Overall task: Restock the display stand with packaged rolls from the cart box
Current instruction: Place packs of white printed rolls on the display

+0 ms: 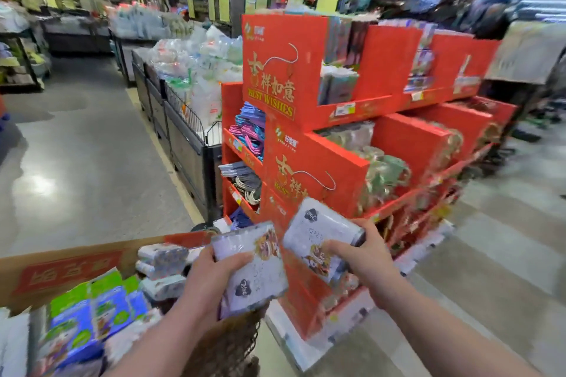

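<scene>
Midway, I judged: at lower centre the left hand (211,281) had its grip clamped on one packaged roll (257,272), the right hand (364,257) on a second roll (315,232), neither yet on the display stand (306,70); spare rolls (162,257) lay in the cart box (61,272).

The red display stand (275,49) is standing on the shiny grey floor (76,147), and its shelves are holding green packs (382,168) and bright bundles (251,128). The cardboard box (70,266) is sitting near it on the left, carrying white packaged rolls (162,257) and blue packs (92,315).
</scene>
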Demonstrator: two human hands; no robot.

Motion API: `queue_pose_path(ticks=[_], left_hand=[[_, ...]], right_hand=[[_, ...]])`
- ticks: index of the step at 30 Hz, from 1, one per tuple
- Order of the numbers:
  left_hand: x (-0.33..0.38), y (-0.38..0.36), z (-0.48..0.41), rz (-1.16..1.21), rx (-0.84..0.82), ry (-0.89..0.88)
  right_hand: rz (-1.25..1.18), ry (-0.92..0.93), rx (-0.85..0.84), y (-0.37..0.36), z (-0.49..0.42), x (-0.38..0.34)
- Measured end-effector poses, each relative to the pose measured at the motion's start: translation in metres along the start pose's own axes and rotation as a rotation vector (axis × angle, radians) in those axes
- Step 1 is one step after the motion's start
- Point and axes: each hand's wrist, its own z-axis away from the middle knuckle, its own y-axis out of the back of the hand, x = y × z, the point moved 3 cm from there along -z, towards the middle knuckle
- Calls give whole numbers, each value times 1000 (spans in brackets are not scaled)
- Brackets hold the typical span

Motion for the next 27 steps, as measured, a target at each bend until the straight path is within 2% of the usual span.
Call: queue_pose_path(ticks=[14, 20, 27], left_hand=[[-59, -319, 123, 8, -350, 31], [-72, -415, 149, 19, -455, 67], [-83, -513, 127, 6, -534, 97]], right_hand=[[-249, -45, 352, 332, 84, 117], [-276, -38, 467, 419, 91, 147], [-322, -17, 597, 489, 55, 172]])
